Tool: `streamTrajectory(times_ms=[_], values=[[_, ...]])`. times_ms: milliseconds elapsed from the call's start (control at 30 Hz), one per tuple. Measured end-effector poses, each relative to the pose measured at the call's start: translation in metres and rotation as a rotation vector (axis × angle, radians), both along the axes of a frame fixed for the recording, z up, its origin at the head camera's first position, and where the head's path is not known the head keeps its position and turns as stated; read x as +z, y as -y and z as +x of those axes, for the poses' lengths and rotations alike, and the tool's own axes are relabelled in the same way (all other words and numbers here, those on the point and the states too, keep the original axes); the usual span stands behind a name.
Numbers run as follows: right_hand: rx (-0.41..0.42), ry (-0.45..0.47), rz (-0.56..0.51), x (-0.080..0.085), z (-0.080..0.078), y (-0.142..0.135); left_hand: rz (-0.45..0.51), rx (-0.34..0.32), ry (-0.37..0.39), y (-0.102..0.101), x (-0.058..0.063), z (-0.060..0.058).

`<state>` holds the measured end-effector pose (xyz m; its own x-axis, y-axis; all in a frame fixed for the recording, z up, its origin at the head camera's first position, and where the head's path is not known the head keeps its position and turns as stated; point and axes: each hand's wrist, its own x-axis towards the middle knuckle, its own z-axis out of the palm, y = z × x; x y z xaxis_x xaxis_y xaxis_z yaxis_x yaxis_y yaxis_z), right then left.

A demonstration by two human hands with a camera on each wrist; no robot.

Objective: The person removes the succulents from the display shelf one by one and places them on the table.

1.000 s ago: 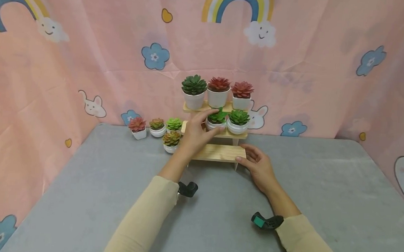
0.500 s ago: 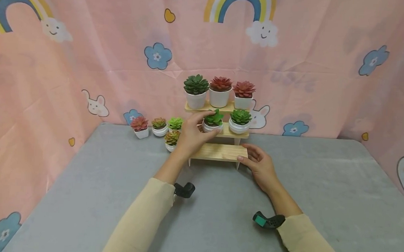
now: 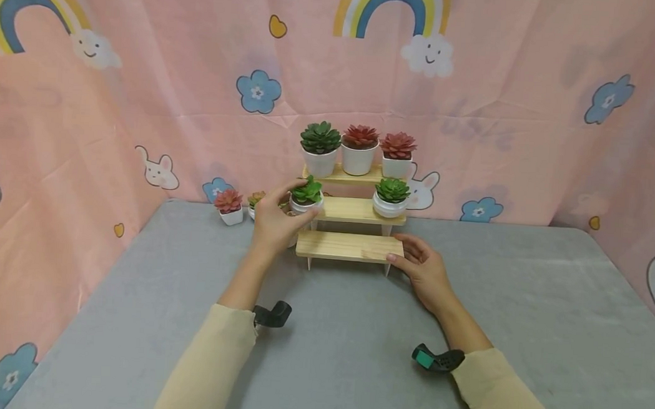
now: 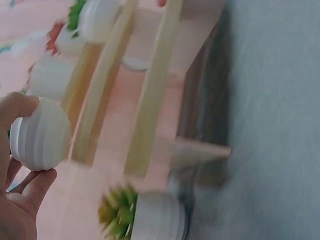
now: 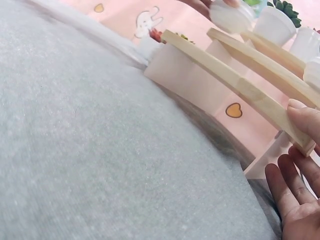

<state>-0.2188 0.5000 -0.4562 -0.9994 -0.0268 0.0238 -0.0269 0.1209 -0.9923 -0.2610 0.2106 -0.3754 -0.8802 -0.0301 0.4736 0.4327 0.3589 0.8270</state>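
Note:
My left hand (image 3: 272, 226) pinches the round white pot (image 4: 42, 135) of a small green succulent (image 3: 307, 192) between thumb and fingers, at the left end of the middle shelf (image 3: 346, 210). With thumb on top and fingers beneath, my right hand (image 3: 426, 274) holds the right end of the bottom shelf (image 3: 347, 248) of a three-step wooden stand. On the middle shelf's right end sits another green succulent (image 3: 392, 196) in a round white pot. The top shelf bears a dark green succulent (image 3: 320, 146) and two red ones, a middle one (image 3: 359, 150) and a right one (image 3: 398, 152).
Left of the stand, on the grey tabletop (image 3: 319, 341), stand a red succulent (image 3: 230, 206) and others partly hidden behind my left hand. A yellow-green succulent (image 4: 120, 212) in a white pot is close by the stand's left end. A pink printed curtain (image 3: 199, 96) hangs behind.
My left hand has moved the green succulent leftward along the middle shelf, away from the other green one, to the shelf's left end. My right hand has stayed on the stand.

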Motion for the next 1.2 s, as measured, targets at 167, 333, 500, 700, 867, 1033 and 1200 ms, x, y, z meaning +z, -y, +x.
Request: streamTrajectory(times_ms=[167,333,500,700,867,1033,1200], values=[[-0.001,-0.015,-0.014,-0.001,0.001,-0.002,0.081,0.065,0.007,0.024,0.002,0.005],[0.0,-0.04,-0.025,-0.003,0.003,-0.004,0.108,0.087,-0.014,0.045,0.002,0.007],[0.012,-0.034,-0.02,-0.003,0.002,-0.002,0.068,0.163,-0.007,0.064,-0.007,0.012],[0.009,-0.025,-0.01,-0.002,0.0,-0.001,0.077,0.202,0.047,0.075,-0.018,0.011],[0.004,-0.027,-0.011,0.0,-0.001,-0.001,0.088,0.21,0.082,0.078,-0.024,0.006],[0.005,-0.035,-0.02,0.002,-0.001,0.0,0.063,0.201,0.117,0.083,-0.04,0.0],[0.003,-0.032,-0.004,0.0,0.001,0.0,0.05,0.172,0.168,0.087,-0.06,-0.001]])
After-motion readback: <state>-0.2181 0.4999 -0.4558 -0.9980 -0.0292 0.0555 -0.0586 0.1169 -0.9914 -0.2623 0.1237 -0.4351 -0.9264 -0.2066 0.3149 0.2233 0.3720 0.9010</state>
